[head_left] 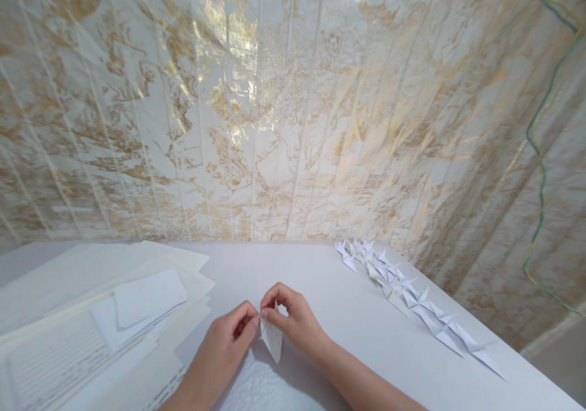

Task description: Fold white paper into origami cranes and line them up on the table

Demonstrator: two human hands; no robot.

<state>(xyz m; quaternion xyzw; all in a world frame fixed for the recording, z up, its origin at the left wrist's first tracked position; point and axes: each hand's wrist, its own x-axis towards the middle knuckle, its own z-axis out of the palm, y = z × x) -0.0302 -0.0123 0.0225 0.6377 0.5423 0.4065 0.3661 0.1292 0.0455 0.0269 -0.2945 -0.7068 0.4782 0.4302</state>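
Observation:
A small piece of folded white paper (272, 339) hangs between my hands above the middle of the table, its pointed end downward. My left hand (225, 344) pinches it at its upper left edge with thumb and index finger. From the other side, my right hand (293, 319) grips the top of the same paper between thumb and curled fingers. The fingertips of both hands almost meet, so they hide the upper folds.
Several folded paper cranes (412, 295) stand in rows along the table's right side. At the left lie overlapping paper sheets (55, 362), some printed, topped by folded white paper (149, 298). A gold-patterned covering (274, 124) rises behind the table (256, 261). A green-yellow cord (542, 185) hangs at right.

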